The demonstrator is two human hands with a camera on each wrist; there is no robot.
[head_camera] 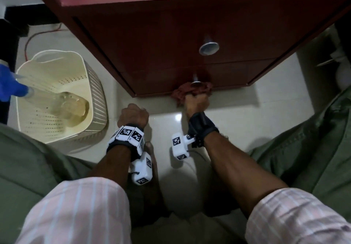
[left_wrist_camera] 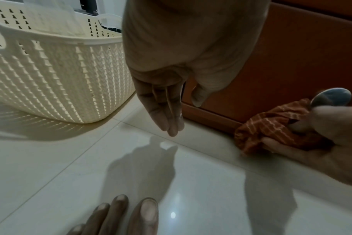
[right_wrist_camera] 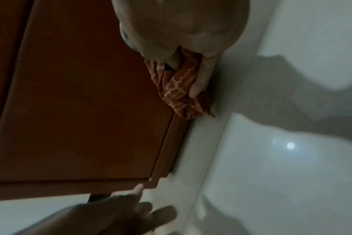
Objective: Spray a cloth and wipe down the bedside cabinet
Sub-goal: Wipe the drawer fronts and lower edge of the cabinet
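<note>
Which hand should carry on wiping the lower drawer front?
Right. The right hand already grips the cloth against the cabinet by the lower knob; the left hand hangs empty.

Head view looks steeply down; both wrist views sit low, sharing the cabinet (head_camera: 171, 34) base.

A dim room with a pale, glossy tiled floor (head_camera: 237, 122)

The tiles reflect a small round light spot (left_wrist_camera: 172, 215) and carry soft shadows. A cream perforated plastic basket (head_camera: 96, 99) stands on the floor at the left, and a thin red cable (head_camera: 36, 36) lies behind it
</note>
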